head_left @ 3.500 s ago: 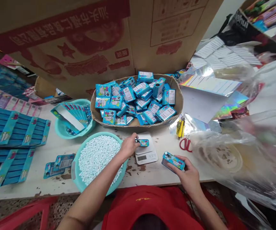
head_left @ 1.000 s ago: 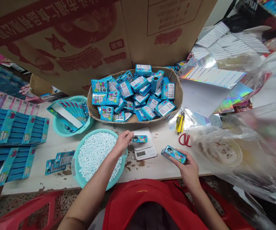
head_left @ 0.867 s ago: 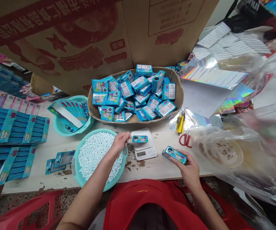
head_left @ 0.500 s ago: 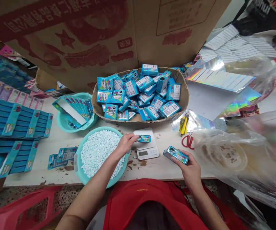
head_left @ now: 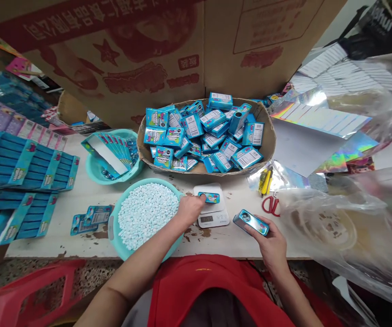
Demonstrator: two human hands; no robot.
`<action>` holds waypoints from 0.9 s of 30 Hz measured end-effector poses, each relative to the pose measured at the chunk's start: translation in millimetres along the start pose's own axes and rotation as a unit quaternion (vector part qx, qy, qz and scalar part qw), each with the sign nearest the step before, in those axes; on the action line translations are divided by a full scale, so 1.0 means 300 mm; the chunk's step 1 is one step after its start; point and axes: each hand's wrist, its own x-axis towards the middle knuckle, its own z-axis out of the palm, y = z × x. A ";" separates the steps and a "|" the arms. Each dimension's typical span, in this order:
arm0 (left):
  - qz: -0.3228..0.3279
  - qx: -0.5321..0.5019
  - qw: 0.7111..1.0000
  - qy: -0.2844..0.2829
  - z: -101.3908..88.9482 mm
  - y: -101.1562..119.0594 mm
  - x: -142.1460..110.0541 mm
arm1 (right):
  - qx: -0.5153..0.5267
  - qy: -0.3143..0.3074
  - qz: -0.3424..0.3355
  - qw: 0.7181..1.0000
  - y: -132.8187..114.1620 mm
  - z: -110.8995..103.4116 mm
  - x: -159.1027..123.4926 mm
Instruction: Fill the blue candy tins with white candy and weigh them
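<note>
My left hand (head_left: 189, 210) is closed, its fingertips at the left end of a small blue candy box (head_left: 213, 198). That box lies on a white digital scale (head_left: 221, 220), round hole facing up. Whatever the fingertips pinch is hidden. To the right of the scale, my right hand (head_left: 273, 243) grips a second blue candy box (head_left: 255, 223), tilted, with its round hole showing. Left of the scale is a turquoise basin (head_left: 115, 236) holding many small pale candies (head_left: 146, 213).
Behind the scale, a cut-down cardboard tray (head_left: 196, 171) holds several blue boxes. A smaller turquoise bowl (head_left: 92, 175) holds flat packaging. Red scissors (head_left: 270, 206) and a yellow cutter (head_left: 266, 181) lie at right, beside a clear plastic bag (head_left: 305, 227). Display packs (head_left: 19, 170) are stacked at left.
My left hand has curled further and its fingertips are now over the hole end of the box on the scale. My right hand keeps its box in nearly the same place. The view has shifted slightly.
</note>
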 end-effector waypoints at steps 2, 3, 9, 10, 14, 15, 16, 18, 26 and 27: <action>0.009 0.004 1.000 0.013 0.011 -0.004 -0.005 | -0.001 -0.013 -0.015 1.000 -0.018 0.004 -0.004; 0.008 -0.001 1.000 0.026 0.013 -0.014 -0.015 | -0.004 -0.019 -0.026 0.999 -0.027 0.007 -0.006; -0.051 -0.052 0.986 0.147 -0.003 -0.141 -0.176 | -0.033 -0.053 -0.084 0.994 -0.070 0.109 0.004; -0.059 -0.055 0.982 0.173 -0.004 -0.163 -0.212 | -0.030 -0.070 -0.097 0.992 -0.072 0.144 0.011; -0.044 -0.054 0.947 0.313 0.018 -0.223 -0.337 | -0.034 -0.124 -0.157 0.979 -0.052 0.288 0.061; -0.036 -0.053 0.936 0.346 0.028 -0.230 -0.361 | -0.048 -0.134 -0.171 0.975 -0.046 0.314 0.073; -0.030 -0.053 0.927 0.371 0.038 -0.235 -0.382 | -0.067 -0.140 -0.193 0.969 -0.043 0.333 0.080; -0.021 -0.065 0.915 0.397 0.062 -0.237 -0.418 | -0.112 -0.130 -0.268 0.948 -0.051 0.350 0.071; -0.017 -0.387 0.854 0.347 0.153 -0.194 -0.464 | -0.184 -0.379 -0.377 0.825 -0.161 0.372 -0.169; -0.063 -0.469 0.815 0.335 0.154 -0.195 -0.463 | -0.190 -0.404 -0.351 0.823 -0.175 0.383 -0.191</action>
